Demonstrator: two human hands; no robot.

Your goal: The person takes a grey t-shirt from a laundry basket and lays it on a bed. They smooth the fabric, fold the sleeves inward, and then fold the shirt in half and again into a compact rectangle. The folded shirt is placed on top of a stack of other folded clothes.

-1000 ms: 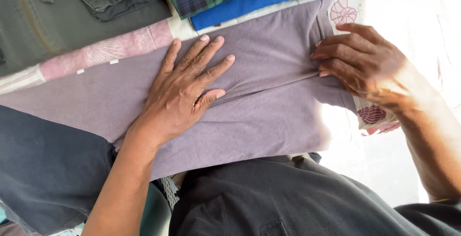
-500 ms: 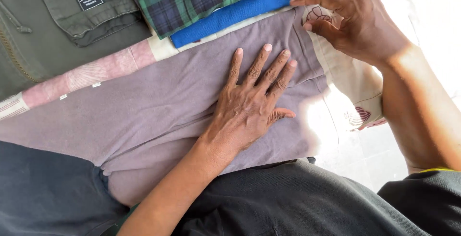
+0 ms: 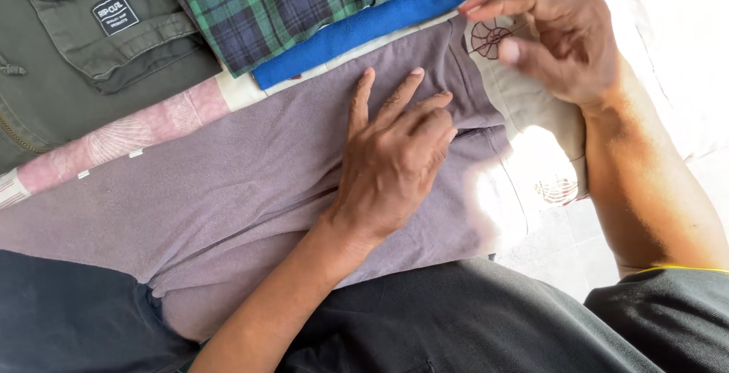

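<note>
The left hand [image 3: 395, 157] lies palm down on the mauve garment [image 3: 250, 191], fingers spread and slightly curled, pressing the cloth flat without gripping it. The garment stretches across the pale printed sheet [image 3: 531, 107], running from the lower left up to the top right. There the right hand [image 3: 562, 35] sits at the garment's far edge, thumb and fingertips drawn together in a pinch at the cloth's corner, just beside a dark red shell print on the sheet. Beyond the garment lie a folded blue cloth [image 3: 380, 20], a green plaid shirt [image 3: 288, 1] on top of it, and an olive jacket [image 3: 83, 47] to the left.
</note>
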